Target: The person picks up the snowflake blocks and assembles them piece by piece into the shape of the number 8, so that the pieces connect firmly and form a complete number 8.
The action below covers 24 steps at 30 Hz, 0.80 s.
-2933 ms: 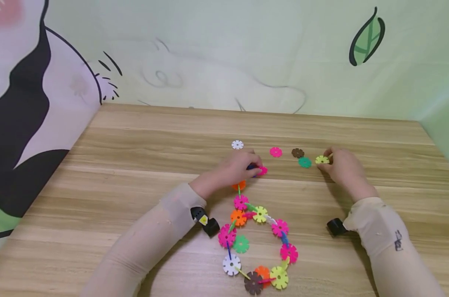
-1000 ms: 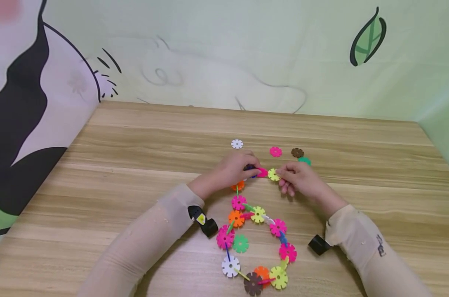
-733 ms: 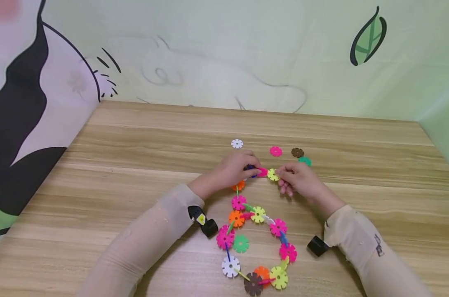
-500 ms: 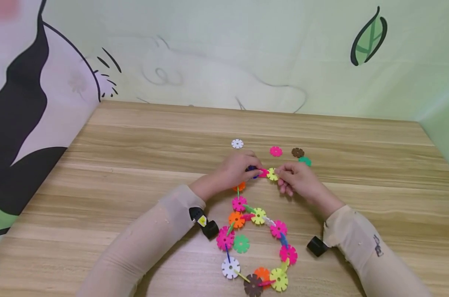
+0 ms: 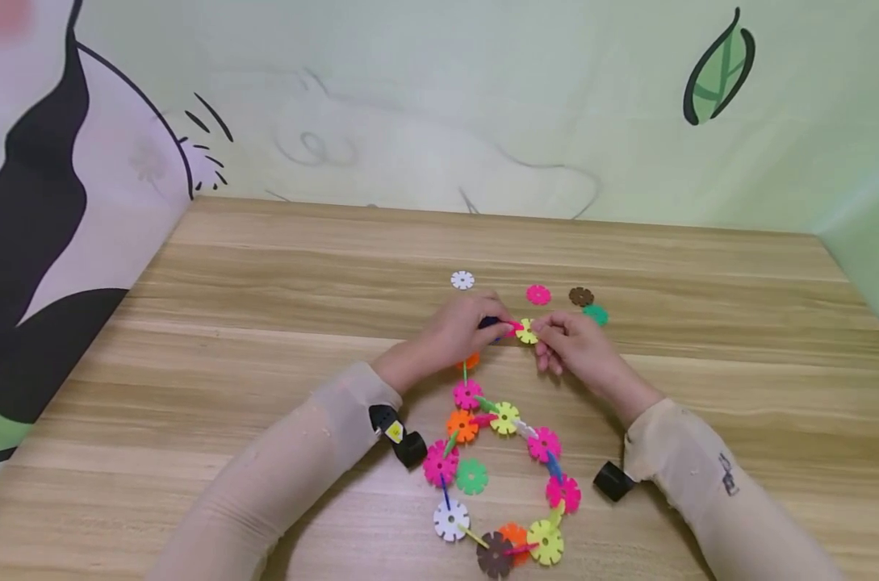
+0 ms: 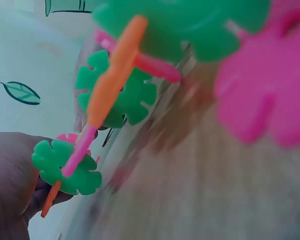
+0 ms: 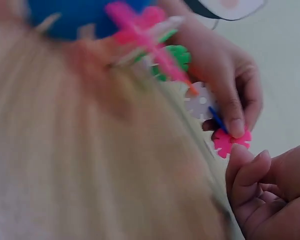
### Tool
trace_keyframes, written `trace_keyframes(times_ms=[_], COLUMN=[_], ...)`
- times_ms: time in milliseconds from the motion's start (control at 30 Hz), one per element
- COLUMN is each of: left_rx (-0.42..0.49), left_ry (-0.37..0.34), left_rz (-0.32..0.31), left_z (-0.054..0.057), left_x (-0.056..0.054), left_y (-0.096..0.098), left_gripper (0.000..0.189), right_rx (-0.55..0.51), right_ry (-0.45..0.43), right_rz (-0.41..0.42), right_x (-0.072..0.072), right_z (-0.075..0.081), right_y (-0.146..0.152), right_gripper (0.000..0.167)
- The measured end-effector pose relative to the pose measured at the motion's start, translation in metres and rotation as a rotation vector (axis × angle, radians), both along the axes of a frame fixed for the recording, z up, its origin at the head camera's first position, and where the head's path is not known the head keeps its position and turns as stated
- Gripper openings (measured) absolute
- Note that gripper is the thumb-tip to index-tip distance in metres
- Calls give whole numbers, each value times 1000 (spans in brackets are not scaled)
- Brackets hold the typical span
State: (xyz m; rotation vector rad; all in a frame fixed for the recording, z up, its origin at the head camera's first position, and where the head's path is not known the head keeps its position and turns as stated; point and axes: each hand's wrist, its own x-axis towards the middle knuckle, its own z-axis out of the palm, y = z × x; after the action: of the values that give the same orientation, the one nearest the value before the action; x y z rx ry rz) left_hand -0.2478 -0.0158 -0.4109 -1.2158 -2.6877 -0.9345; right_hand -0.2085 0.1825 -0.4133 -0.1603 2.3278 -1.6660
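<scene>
My left hand (image 5: 462, 327) pinches a pink notched disc (image 7: 232, 142) at the far end of a chain of interlocking snowflake discs. Between my right thumb and fingers is a yellow notched disc (image 5: 526, 332), its edge meeting the pink disc's. Whether their slots are engaged is too small to tell. A dark blue disc (image 5: 490, 322) is partly covered by my left fingers. My right hand (image 5: 580, 355) shows in the right wrist view with curled fingers. From the left hand, the chain runs through an orange disc (image 5: 468, 361) and a pink disc (image 5: 468, 394) to a closed loop.
Loose white (image 5: 462, 280), pink (image 5: 538, 294), brown (image 5: 581, 296) and teal (image 5: 595, 315) discs lie beyond the hands. A green disc (image 5: 471, 477) lies inside the loop and an orange one (image 5: 514, 535) at its near edge. A patterned wall (image 5: 410, 121) stands behind the wooden table (image 5: 301, 258).
My right hand picked the yellow disc up from the right and brought it left against the pink disc. Since half a second ago both discs have shifted slightly up and left. My left hand keeps its pinch.
</scene>
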Motion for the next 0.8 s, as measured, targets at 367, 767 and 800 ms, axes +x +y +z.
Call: trace_keyframes(times_ms=[367,767,800], left_rx=[-191,-279,-293], left_ry=[-37,-18,-17], left_rz=[45,54,60], left_z=[4,14,15], left_x=[-14,-16,-15], left_y=[-5,-16,-15], left_gripper=[17,21,27], right_rx=[126,690,718], right_ry=[39,206,211], right_rz=[10,-102,-104], right_x=[-7,-8,-8], right_z=[12,29,29], right_y=[14,52,54], right_gripper=[33,33,34])
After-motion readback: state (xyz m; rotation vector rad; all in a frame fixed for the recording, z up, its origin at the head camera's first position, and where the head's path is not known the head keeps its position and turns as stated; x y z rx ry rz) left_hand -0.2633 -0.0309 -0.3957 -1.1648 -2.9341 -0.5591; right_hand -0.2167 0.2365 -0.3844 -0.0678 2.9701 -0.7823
